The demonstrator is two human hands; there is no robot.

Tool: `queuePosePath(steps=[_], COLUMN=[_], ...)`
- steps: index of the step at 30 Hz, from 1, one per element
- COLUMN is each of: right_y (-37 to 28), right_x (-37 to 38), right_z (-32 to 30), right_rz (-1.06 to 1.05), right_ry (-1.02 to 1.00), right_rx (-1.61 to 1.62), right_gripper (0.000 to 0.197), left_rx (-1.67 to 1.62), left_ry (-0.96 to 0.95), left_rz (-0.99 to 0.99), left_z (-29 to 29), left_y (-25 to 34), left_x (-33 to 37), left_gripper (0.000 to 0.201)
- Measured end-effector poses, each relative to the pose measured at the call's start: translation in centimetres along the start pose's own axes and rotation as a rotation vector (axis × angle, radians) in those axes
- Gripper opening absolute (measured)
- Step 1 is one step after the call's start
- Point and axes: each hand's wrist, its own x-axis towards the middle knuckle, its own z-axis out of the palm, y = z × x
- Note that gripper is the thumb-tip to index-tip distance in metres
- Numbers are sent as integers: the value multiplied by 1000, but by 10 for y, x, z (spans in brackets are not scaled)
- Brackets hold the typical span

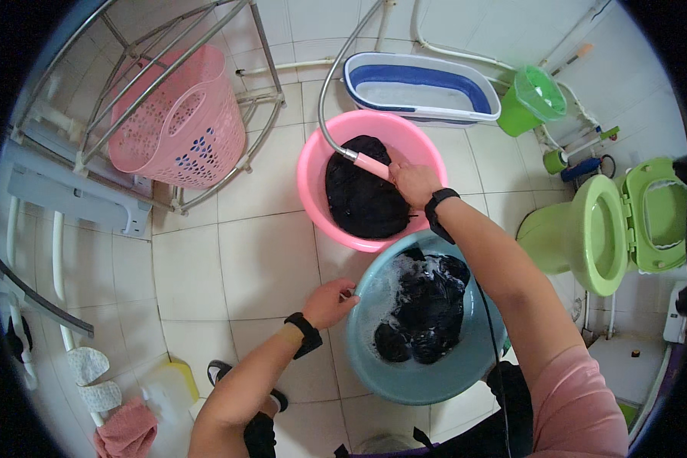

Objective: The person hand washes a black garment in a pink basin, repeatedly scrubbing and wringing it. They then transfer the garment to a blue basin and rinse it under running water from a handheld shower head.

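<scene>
My right hand (416,185) is closed around the pink handle of a shower head (372,166), held over the pink basin (313,206). In that basin lies a dark, bunched-up cloth or garment (366,198). Closer to me stands a blue-green basin (370,374) with soapy water and black wet clothing (427,309) partly under suds. My left hand (330,303) is at this basin's left rim, its fingers curled with the tips against the edge. The shower head's spray face is hidden by my right hand.
A metal rack (261,46) with a pink laundry basket (221,141) stands at left. Behind the basins sits a white-and-blue tub (420,114). A green bin (523,114) and green toilet (561,237) are at right. A jug (168,389) and pink towel (127,431) are lower left.
</scene>
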Motion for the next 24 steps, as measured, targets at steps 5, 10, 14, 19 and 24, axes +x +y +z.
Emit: queuePosePath(steps=[5,10,14,19,24], right_y=[-13,-18,-3,7,17], right_x=[30,39,41,36,24], right_z=[40,70,76,76,69], right_rz=[-65,6,88,59,28], right_ry=[-40,-131,-178,-162,-98], right_rx=[-141,-139,-6,158,276], right_gripper=[23,41,63,65,65], left_rx=[-93,-76,-132,-114,-118], left_ry=[-30,-20,19,5,-9], left_rz=[17,-5,-22,-64,-55], left_z=[5,2,5,3,3], left_y=[0,8,9,9,4], left_x=[-3,-5,-6,-1,3], left_gripper=[33,31,31,33,33])
